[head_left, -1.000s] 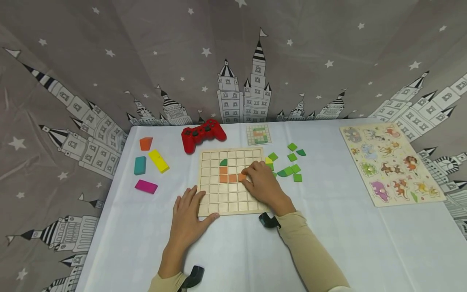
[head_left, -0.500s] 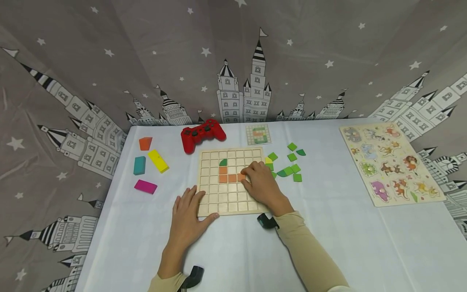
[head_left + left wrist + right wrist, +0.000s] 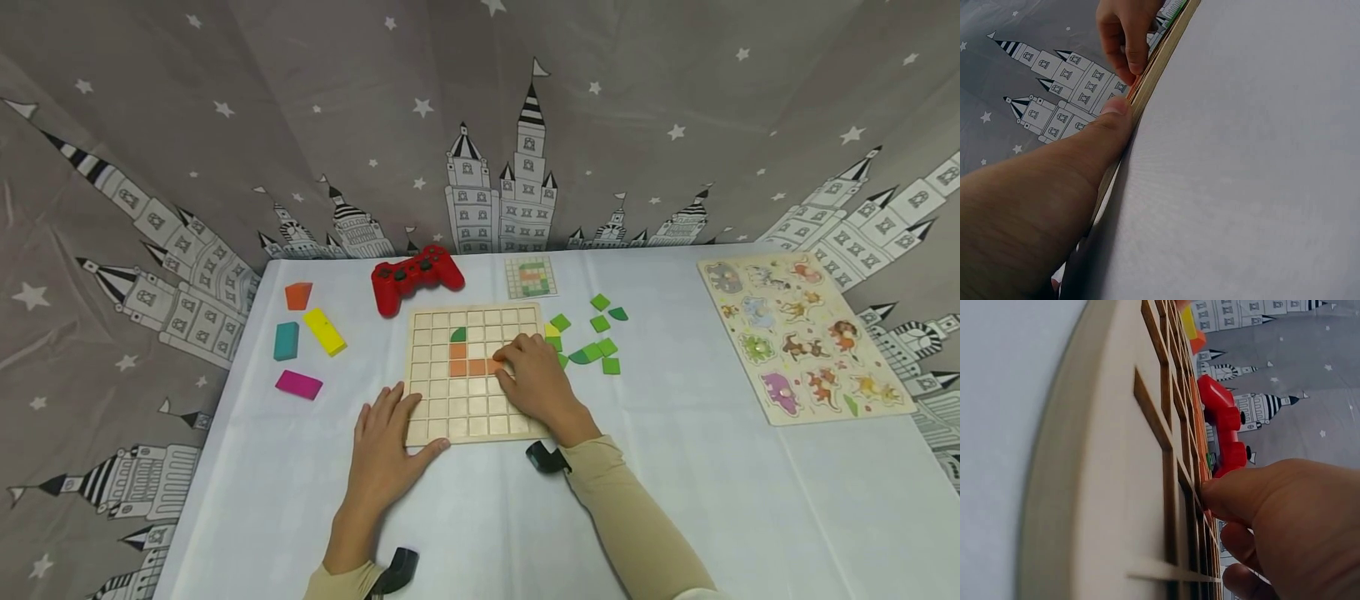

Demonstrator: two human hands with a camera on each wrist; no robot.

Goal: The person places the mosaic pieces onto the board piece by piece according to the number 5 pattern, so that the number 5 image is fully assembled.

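A wooden grid board (image 3: 478, 405) lies on the table in front of me. My left hand (image 3: 382, 450) rests at its front left corner, fingers spread and mostly straight, thumb along the front edge. In the grid sit a dark green quarter-round tile (image 3: 458, 335) and several orange square tiles (image 3: 458, 367) in an L shape. With thumb and fingertips my right hand (image 3: 538, 383) holds the rightmost orange square tile (image 3: 492, 367) at its cell; the fingers partly cover it. The right wrist view shows the thumb (image 3: 1225, 494) against the orange tiles in the grid.
Right of the board lie several green tiles (image 3: 600, 323) and a yellow one (image 3: 552, 330). Behind it are a small pattern card (image 3: 532, 277) and a red game controller (image 3: 417, 277). Coloured blocks (image 3: 326, 332) are at left, an animal puzzle board (image 3: 802, 337) at right.
My right hand has shifted very slightly left and toward me with the orange square tile at its fingertips. The left hand stays in place.
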